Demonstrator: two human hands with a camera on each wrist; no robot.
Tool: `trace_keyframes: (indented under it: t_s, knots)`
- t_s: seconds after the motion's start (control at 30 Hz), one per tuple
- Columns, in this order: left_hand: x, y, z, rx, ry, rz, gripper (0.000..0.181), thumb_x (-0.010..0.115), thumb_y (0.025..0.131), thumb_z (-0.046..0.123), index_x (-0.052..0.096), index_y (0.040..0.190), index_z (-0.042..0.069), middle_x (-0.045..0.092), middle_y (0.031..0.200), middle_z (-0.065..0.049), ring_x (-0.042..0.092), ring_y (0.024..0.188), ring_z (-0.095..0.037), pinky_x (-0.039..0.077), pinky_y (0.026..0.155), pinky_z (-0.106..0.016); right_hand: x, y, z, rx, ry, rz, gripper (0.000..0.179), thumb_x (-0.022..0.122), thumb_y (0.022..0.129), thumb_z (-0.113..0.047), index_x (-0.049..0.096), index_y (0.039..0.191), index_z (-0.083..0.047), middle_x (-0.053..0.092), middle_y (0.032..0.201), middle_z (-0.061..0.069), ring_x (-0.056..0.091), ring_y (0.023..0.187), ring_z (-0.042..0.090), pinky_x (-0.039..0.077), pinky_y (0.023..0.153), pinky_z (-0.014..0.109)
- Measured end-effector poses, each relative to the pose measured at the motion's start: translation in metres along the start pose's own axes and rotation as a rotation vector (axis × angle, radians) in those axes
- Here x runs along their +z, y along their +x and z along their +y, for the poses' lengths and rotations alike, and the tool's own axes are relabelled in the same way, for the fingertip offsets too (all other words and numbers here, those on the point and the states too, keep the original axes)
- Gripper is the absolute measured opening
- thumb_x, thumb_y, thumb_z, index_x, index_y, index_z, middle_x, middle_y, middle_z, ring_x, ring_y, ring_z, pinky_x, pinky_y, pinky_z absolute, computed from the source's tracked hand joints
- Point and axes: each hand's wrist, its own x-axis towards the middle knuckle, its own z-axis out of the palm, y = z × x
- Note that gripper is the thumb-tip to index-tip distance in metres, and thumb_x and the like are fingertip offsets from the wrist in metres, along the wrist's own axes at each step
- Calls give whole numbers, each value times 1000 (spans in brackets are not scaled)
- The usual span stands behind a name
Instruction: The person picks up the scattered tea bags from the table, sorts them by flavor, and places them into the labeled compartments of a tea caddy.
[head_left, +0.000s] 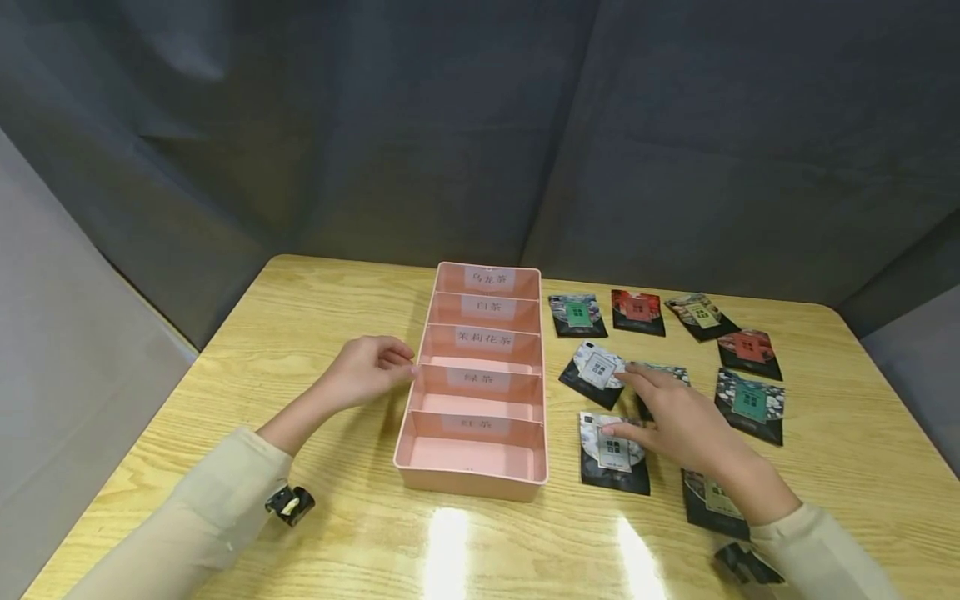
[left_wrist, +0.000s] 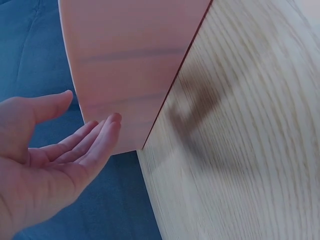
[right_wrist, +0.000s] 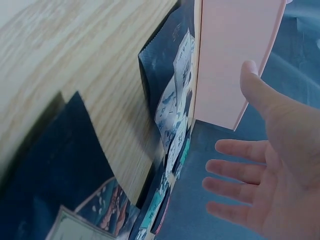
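Observation:
A long pink box (head_left: 471, 493) with several compartments, each bearing a paper label, stands mid-table. My left hand (head_left: 372, 368) is at its left wall, fingers loosely bent and holding nothing; the left wrist view shows the palm (left_wrist: 55, 165) beside that pink side. Over the sachets to the right of the box hovers my right hand (head_left: 686, 421), fingers spread, nothing in its grasp. Just left of it lie two black sachets with white labels, one nearer (head_left: 613, 454) and one farther (head_left: 596, 372). Under its fingers another sachet (head_left: 678, 372) is partly hidden.
Farther right and back lie more sachets with green (head_left: 577, 315), red (head_left: 637, 312), yellow-green (head_left: 701, 316) and teal labels (head_left: 750, 404). Another sachet (head_left: 714, 504) is partly covered by the right forearm. A dark curtain (head_left: 480, 133) hangs behind the table.

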Motion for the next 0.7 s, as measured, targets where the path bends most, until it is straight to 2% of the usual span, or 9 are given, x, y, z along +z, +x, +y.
trace_keyframes:
  t_s: [0.3,0.57,0.7]
  knots:
    - [3,4,1,-91,-11,-15,33,62,91,24,65,113,0,69,104,-16,65,97,-25,56,78,-31,1,-1,-1,-32,48,-28,75,71,78,-54,55,132,-3,59,128,24,66,97,34,59,75,47]
    - [7,5,-1,-157,-80,-32,34,62,92,24,64,114,-1,69,105,-17,67,92,-24,56,75,-27,6,-2,0,-56,70,-99,76,76,75,-49,55,133,-5,56,132,26,57,118,43,55,90,55]
    - [9,6,-2,-185,-130,-44,36,62,92,25,63,116,-2,69,106,-18,69,94,-28,59,81,-33,8,-2,0,-65,85,-119,76,77,74,-49,56,132,-5,56,133,27,54,121,45,54,91,55]
